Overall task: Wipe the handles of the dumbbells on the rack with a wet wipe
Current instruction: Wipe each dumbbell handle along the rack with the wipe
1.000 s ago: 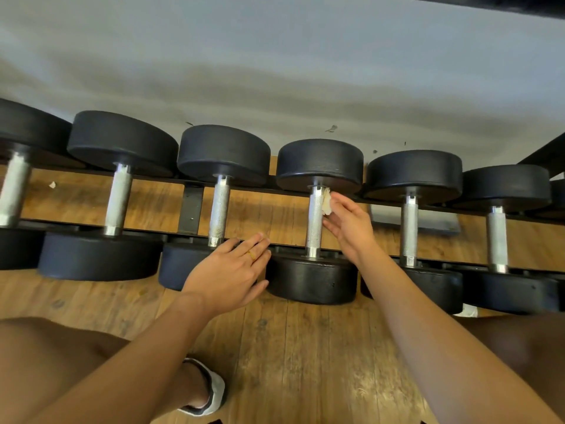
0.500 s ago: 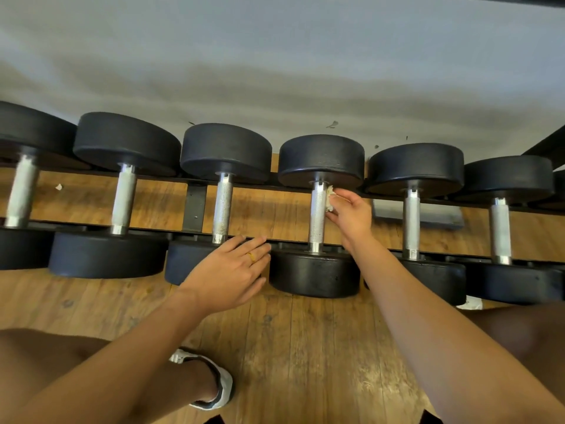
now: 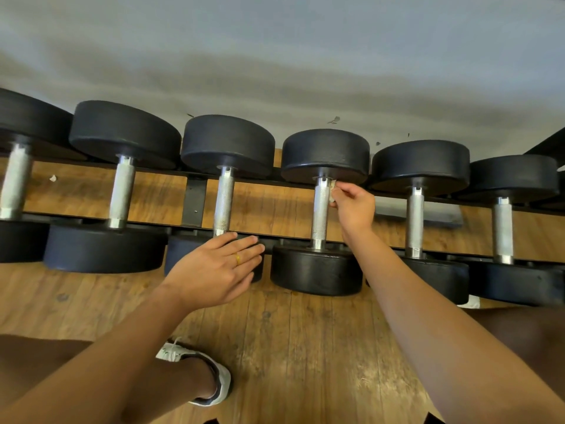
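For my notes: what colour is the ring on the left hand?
The ring is gold; the head view shows it.

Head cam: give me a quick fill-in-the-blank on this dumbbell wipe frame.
The right hand holds the wet wipe on the ____ handle from the left.
The left hand, flat on a dumbbell head, wears a ____.
The shoe on the floor is mostly ____.
Missing: fourth; ring; white.

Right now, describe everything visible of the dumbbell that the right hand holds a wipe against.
The dumbbell lies across the black rack, fourth from the left in view. Two round matte black heads, rubbery-looking, flank a knurled silver metal handle. The right hand pinches a small white wipe against the handle's far end, beside the far head.
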